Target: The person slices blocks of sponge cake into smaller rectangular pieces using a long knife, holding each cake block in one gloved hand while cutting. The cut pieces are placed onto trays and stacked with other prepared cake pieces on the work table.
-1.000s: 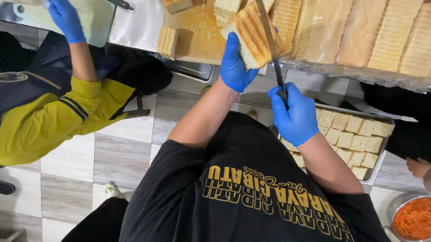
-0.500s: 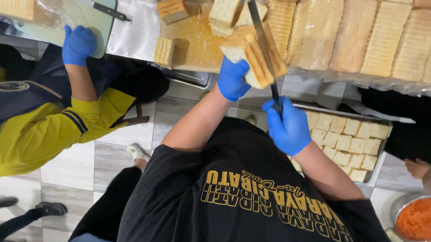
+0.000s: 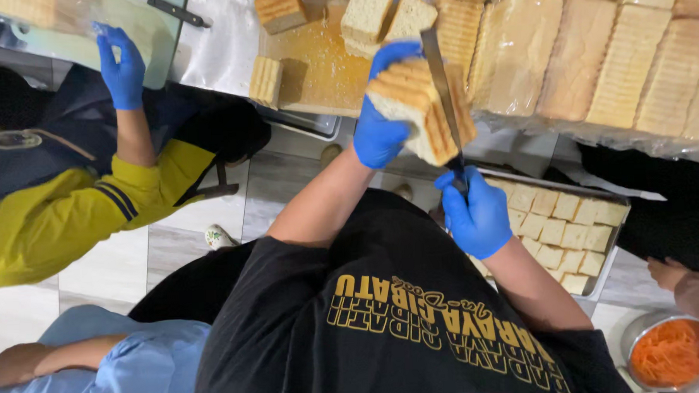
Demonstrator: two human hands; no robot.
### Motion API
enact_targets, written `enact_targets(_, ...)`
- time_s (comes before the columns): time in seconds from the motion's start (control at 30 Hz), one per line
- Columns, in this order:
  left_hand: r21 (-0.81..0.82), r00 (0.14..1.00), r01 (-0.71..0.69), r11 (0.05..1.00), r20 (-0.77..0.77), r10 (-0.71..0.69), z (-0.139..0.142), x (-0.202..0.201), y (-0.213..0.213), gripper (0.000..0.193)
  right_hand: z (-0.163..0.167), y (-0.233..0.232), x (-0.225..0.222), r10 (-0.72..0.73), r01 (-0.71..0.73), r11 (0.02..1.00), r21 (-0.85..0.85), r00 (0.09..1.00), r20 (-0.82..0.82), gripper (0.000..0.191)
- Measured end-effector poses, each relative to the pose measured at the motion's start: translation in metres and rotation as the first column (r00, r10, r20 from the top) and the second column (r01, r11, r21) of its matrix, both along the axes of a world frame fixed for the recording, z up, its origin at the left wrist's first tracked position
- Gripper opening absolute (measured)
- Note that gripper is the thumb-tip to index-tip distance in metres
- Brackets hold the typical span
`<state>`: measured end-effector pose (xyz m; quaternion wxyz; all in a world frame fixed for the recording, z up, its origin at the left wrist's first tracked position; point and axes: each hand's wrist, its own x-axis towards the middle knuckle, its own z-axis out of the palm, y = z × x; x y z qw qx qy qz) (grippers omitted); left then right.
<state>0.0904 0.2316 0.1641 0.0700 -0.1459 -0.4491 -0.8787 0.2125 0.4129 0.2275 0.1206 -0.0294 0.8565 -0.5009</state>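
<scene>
My left hand (image 3: 378,130), in a blue glove, grips a stack of toasted bread slices (image 3: 404,101) and holds it up off the orange cutting board (image 3: 314,66). My right hand (image 3: 478,215), also gloved in blue, grips the black handle of a long knife (image 3: 441,77). The blade lies against the right side of the stack, pointing away from me. Loose bread blocks (image 3: 366,14) rest on the board beyond the stack.
Wrapped sliced loaves (image 3: 592,48) line the table at the right. A metal tray of small bread squares (image 3: 567,228) sits below my right hand. A bowl of shredded carrot (image 3: 672,352) is at bottom right. A co-worker's gloved hand (image 3: 120,69) reaches a green board (image 3: 73,36).
The bread stack and my left hand have come down off the board toward me. The knife stays against the stack. The co-worker's gloved hand has lowered a little.
</scene>
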Motion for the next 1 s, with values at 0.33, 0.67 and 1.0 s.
enact_targets(0.33,-0.067,0.974,0.225,0.972,0.039,-0.222,0.024,0.012,-0.006,0.078,-0.003,0.001,0.0,0.084,-0.075,0.996,0.046,0.97,-0.229,0.017)
enact_targets(0.67,-0.023,0.939,0.343,0.939,0.011,-0.342,0.022,0.012,-0.016,0.084,0.002,0.0,0.008,0.131,-0.102,0.979,0.178,0.978,-0.163,0.027)
enact_targets(1.0,0.104,0.892,0.439,0.892,0.072,-0.447,0.011,0.025,-0.004,0.083,0.0,-0.001,0.009,0.042,-0.056,0.952,0.301,0.998,0.052,0.041)
